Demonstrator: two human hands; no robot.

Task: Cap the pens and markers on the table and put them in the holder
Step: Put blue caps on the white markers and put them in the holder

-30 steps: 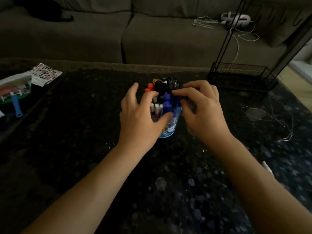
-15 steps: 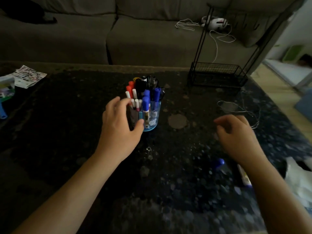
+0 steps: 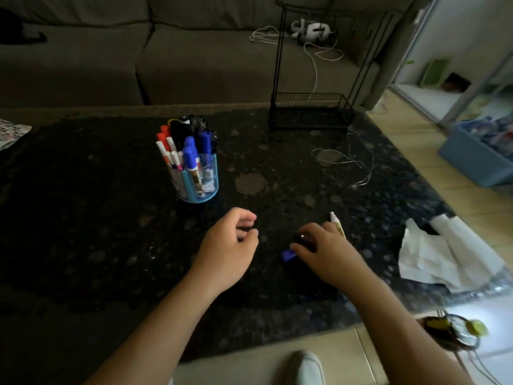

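My right hand point(image 3: 330, 254) lies palm-down over a white-barrelled marker point(image 3: 337, 225) on the dark speckled table point(image 3: 111, 218), its small blue cap point(image 3: 288, 255) at my fingertips — grip unclear. My left hand point(image 3: 229, 245) hovers, loosely curled, empty. The clear blue-rimmed holder point(image 3: 198, 179) stands beyond, full.

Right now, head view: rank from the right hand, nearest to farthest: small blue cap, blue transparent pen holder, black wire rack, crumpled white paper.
1. Small blue cap: at the fingertips of the right hand, on its left.
2. Crumpled white paper: to the right, at the table edge.
3. Blue transparent pen holder: far left, beyond the left hand.
4. Black wire rack: at the table's back edge.
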